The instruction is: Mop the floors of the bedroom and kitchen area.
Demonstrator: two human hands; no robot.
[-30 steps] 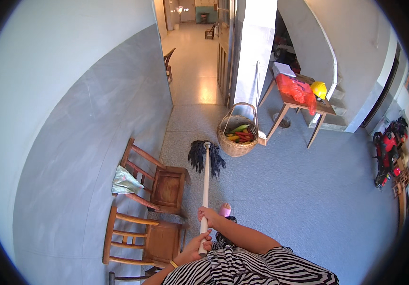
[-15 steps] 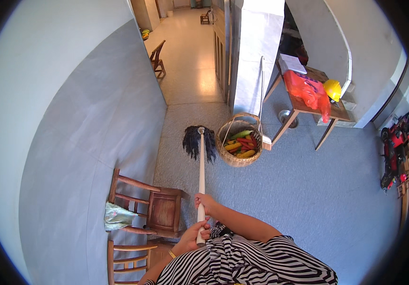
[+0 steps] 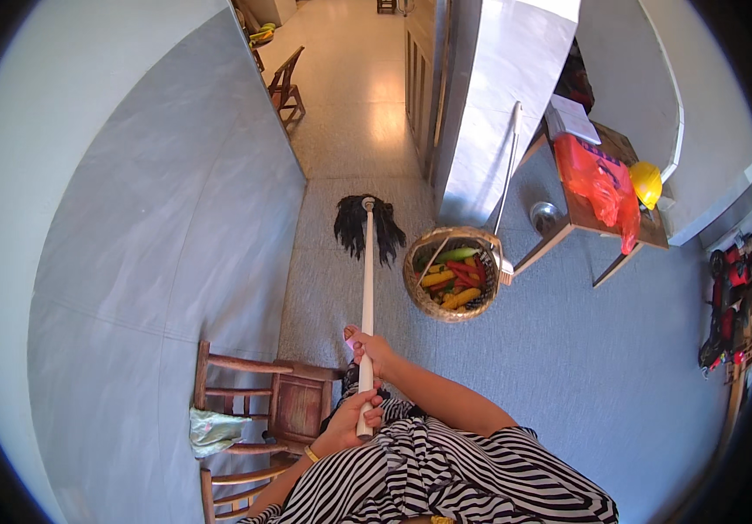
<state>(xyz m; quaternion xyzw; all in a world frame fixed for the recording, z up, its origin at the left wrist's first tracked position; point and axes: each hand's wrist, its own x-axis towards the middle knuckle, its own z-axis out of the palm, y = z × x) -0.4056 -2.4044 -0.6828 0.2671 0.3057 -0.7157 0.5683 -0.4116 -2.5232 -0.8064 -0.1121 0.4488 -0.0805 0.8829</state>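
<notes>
A mop (image 3: 369,288) with a pale wooden handle reaches away from my body, its dark stringy head spread on the floor just short of the doorway. Near the handle's butt end, my left hand (image 3: 354,421) is closed around it. Farther up the shaft my right hand (image 3: 374,351) grips it too. To the right of the mop head stands a round wicker basket (image 3: 433,307) holding yellow, red and green vegetables or fruit, with nothing touching it from my hands. A foot in a pink shoe (image 3: 350,334) shows beside my right hand.
Wooden chairs (image 3: 301,407) stand at the left by the grey wall, a pale cloth (image 3: 216,432) on one. Behind the basket leans a broom (image 3: 509,166). At the right, a wooden table (image 3: 578,203) carries a red plastic bag (image 3: 599,179) and a yellow helmet (image 3: 646,183); a metal bowl (image 3: 544,216) lies behind its leg.
The mop head has moved farther forward toward the doorway, both hands still on the handle. My view has shifted, and a pink-shod foot has come into sight.
</notes>
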